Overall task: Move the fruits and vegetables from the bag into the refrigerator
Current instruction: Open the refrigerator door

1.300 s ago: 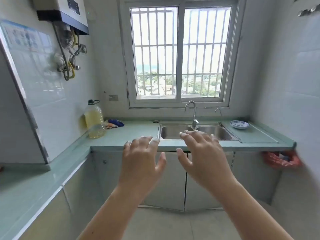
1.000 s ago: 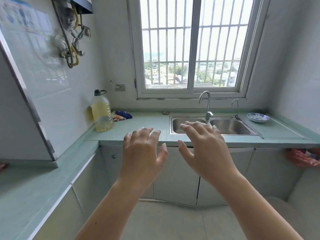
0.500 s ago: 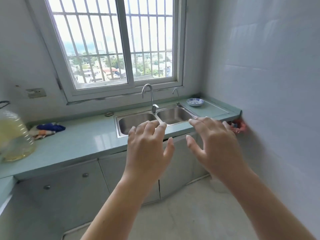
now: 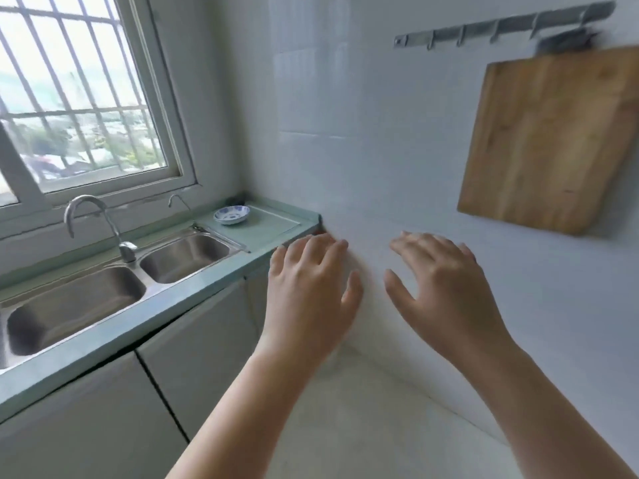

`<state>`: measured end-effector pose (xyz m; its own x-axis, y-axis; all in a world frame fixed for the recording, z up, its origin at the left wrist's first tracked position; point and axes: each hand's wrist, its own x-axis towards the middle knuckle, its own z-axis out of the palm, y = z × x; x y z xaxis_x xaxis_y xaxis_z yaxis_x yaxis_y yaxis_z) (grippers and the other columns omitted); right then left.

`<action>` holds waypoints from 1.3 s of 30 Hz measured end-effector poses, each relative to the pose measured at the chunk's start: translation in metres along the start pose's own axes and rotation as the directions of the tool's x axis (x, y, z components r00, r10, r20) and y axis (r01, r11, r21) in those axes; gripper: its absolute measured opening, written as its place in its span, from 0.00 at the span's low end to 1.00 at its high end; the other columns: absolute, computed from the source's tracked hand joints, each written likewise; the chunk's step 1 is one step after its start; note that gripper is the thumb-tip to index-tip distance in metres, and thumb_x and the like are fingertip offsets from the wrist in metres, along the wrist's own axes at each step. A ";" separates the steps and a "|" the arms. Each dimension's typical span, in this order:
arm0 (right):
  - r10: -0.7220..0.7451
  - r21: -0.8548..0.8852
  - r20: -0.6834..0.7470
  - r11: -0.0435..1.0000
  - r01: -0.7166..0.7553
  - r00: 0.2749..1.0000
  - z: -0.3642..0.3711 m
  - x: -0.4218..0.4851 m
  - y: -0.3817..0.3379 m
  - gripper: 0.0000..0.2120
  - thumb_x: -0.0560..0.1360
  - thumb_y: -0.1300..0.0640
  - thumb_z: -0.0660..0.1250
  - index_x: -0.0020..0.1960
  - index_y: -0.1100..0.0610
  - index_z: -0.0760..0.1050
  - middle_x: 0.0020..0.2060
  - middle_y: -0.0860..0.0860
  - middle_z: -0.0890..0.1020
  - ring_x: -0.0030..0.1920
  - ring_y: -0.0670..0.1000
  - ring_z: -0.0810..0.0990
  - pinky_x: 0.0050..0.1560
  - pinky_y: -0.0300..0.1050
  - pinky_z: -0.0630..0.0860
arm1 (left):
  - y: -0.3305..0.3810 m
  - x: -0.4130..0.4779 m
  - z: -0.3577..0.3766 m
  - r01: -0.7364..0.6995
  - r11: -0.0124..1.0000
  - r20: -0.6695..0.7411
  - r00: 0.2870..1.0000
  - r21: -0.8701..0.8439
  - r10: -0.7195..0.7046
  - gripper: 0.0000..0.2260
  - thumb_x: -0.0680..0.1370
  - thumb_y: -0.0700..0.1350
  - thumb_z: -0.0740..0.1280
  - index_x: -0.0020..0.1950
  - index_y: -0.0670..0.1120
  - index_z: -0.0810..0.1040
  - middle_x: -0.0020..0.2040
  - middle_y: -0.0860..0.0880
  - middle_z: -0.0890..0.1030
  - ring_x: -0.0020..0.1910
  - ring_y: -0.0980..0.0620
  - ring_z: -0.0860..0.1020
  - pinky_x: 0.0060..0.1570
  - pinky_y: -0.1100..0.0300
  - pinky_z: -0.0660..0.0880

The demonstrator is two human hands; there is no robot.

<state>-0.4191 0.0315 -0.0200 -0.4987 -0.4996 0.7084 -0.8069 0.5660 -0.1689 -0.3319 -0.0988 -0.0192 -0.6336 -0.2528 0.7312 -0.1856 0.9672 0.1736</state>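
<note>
My left hand point(image 4: 307, 292) and my right hand point(image 4: 446, 288) are stretched out side by side in front of me, palms down, fingers spread, holding nothing. They hover in front of a white tiled wall, just right of the counter's end. The bag, the fruits and vegetables and the refrigerator are not in view; the red bag seen earlier beside the counter's end is hidden behind my left hand.
A green counter point(image 4: 145, 326) with a double steel sink point(image 4: 76, 305) and a tap point(image 4: 103, 226) runs along the left under a barred window. A small blue-patterned dish point(image 4: 231, 215) sits at the counter's far end. A wooden cutting board point(image 4: 549, 140) hangs on the right wall below a hook rail point(image 4: 501, 27). White cabinet doors stand below the counter.
The view has swung to the right: the oil bottle and the left counter have left the frame and the cutting board has come in. Both hands stay spread and empty.
</note>
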 end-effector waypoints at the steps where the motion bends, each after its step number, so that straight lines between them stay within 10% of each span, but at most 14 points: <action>1: 0.031 -0.035 -0.003 0.999 -0.031 1.000 -0.003 -0.002 0.016 0.22 0.72 0.47 0.55 0.56 0.60 0.77 0.54 0.56 0.81 0.56 0.58 0.78 0.55 0.57 0.71 | 0.010 0.008 0.014 -0.025 0.999 0.024 0.999 -0.036 0.026 0.19 0.71 0.52 0.58 0.53 0.44 0.80 0.51 0.45 0.81 0.50 0.42 0.79 0.55 0.46 0.72; 19: 0.472 -0.560 -0.345 0.590 -0.582 0.811 -0.068 -0.023 0.157 0.21 0.72 0.49 0.55 0.53 0.60 0.77 0.51 0.55 0.81 0.53 0.57 0.79 0.52 0.60 0.75 | 0.162 0.113 0.180 -0.480 0.616 -0.049 0.811 -0.625 0.582 0.19 0.72 0.51 0.57 0.54 0.41 0.79 0.51 0.43 0.82 0.51 0.41 0.79 0.53 0.47 0.73; 28: 0.576 -0.660 -0.441 0.312 -0.684 0.688 -0.128 -0.081 0.209 0.21 0.71 0.49 0.54 0.53 0.60 0.78 0.51 0.55 0.82 0.52 0.57 0.80 0.52 0.60 0.75 | 0.284 0.087 0.216 -0.504 0.332 -0.122 0.674 -0.797 0.729 0.19 0.72 0.50 0.58 0.53 0.41 0.80 0.50 0.43 0.82 0.49 0.42 0.80 0.51 0.45 0.75; 39: 0.527 -0.747 -0.482 0.170 -0.642 0.700 -0.237 -0.128 0.331 0.16 0.69 0.53 0.63 0.53 0.60 0.78 0.51 0.55 0.82 0.53 0.57 0.80 0.54 0.62 0.73 | 0.464 0.092 0.240 -0.556 0.146 -0.264 0.589 -0.818 0.764 0.19 0.72 0.50 0.56 0.53 0.42 0.80 0.50 0.43 0.82 0.49 0.42 0.80 0.51 0.44 0.76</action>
<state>-0.5473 0.4388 -0.0042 -0.6216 0.2647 0.7373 0.4201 0.9070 0.0285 -0.6564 0.3210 -0.0298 -0.3169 0.5967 0.7373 0.9397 0.3030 0.1587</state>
